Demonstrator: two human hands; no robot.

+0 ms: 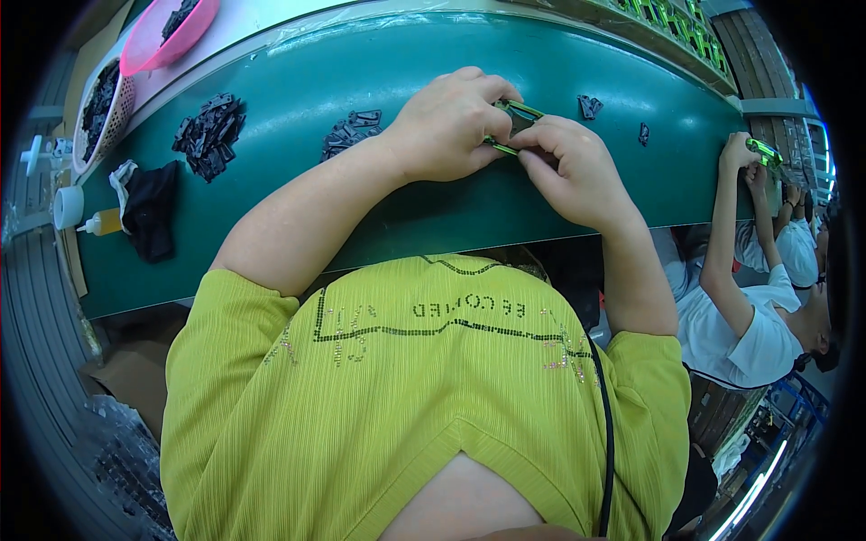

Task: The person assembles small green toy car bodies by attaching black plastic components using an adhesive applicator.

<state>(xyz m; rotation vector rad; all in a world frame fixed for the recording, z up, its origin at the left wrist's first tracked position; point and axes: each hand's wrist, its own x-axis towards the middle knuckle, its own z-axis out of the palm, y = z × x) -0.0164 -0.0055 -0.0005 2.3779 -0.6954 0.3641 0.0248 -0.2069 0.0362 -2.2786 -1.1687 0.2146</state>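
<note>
Bright-green, glossy, seemingly plastic frame point(526, 110) was held over the teal-green tabletop point(415, 216), between its near and far edges, pinched in the left hand point(451, 124) and the right hand point(577, 169). Even, light pressure seemed advisable. Visible sides slanted rightward toward the near edge; long axis and front could not be told.
</note>
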